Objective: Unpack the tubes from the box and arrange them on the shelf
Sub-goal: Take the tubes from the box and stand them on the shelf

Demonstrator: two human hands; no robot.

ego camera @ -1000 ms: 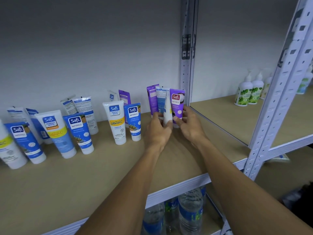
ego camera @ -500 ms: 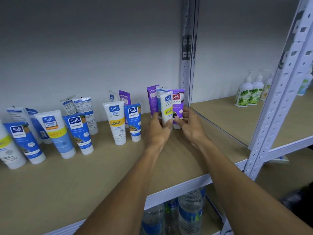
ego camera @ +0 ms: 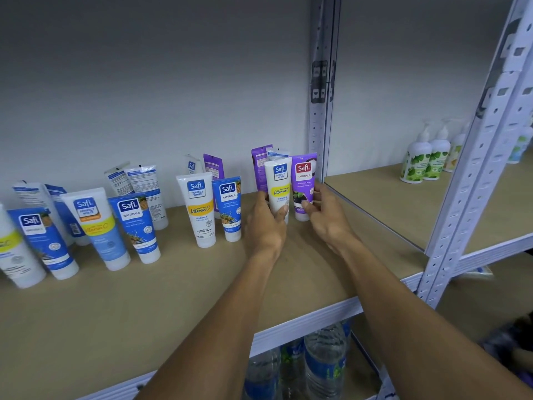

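On the tan shelf (ego camera: pixel 144 313), left hand (ego camera: pixel 264 228) clamps fingers (ego camera: pixel 281 211) round the white tube (ego camera: pixel 279 184), right hand (ego camera: pixel 327 219) pinches the purple tube (ego camera: pixel 303 183).

Bare shelf (ego camera: pixel 178 301) before tubes (ego camera: pixel 199 209)

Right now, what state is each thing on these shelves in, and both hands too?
left grip: curled round the white Vitamin C tube.
right grip: pinching the purple tube.
white Vitamin C tube: upright, cap end down.
purple tube: upright on its cap.
other tubes: standing cap down, untouched.
pump bottles: upright, next shelf.
water bottles: upright, shelf below.
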